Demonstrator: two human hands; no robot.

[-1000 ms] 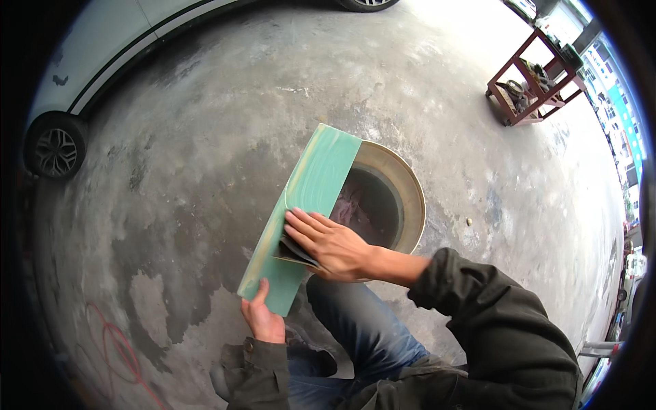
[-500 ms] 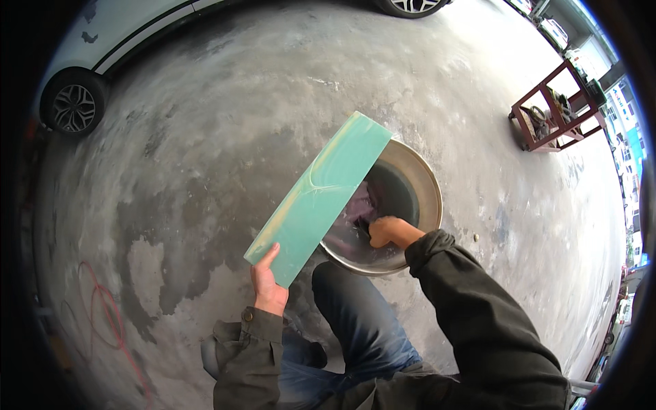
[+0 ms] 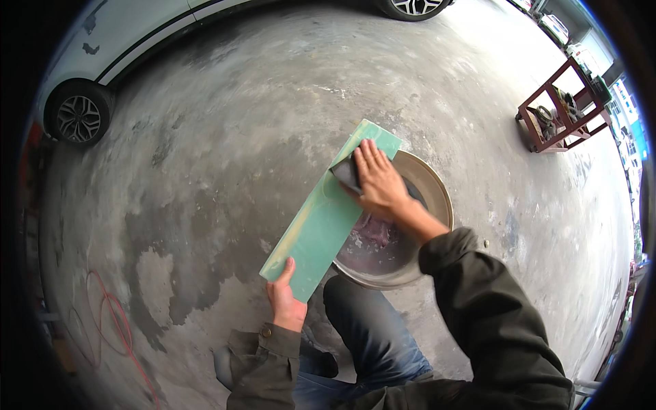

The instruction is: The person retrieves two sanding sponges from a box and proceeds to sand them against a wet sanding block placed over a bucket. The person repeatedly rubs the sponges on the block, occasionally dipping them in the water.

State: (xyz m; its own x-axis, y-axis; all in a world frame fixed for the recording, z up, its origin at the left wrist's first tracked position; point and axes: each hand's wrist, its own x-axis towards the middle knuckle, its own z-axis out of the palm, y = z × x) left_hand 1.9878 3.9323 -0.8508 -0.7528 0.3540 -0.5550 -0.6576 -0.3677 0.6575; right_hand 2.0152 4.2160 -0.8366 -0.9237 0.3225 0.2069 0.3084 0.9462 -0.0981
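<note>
My left hand [image 3: 285,301] grips the lower end of a long pale green board [image 3: 316,229], its thumb on top. The board slants up to the right, with a yellowish strip along its left edge. Near the upper end, my right hand [image 3: 380,181] lies with fingers stretched out over a dark grey sheet that looks like sandpaper [image 3: 346,172], holding it against the board. Part of the sheet is hidden under the palm. Below the board's right side stands a round metal basin [image 3: 443,198] with water and a pinkish cloth [image 3: 374,232] in it.
A white car [image 3: 140,34] stands at the far left. At the far right is a dark red tool cart [image 3: 547,140] with items on its shelf. A red hose [image 3: 123,328] lies on the stained concrete floor [image 3: 205,171] at lower left. My bent knee [image 3: 348,301] is beside the basin.
My right hand has come up out of the basin with the dark sheet and now presses it on the board's upper part. The left hand still grips the board's lower end.
</note>
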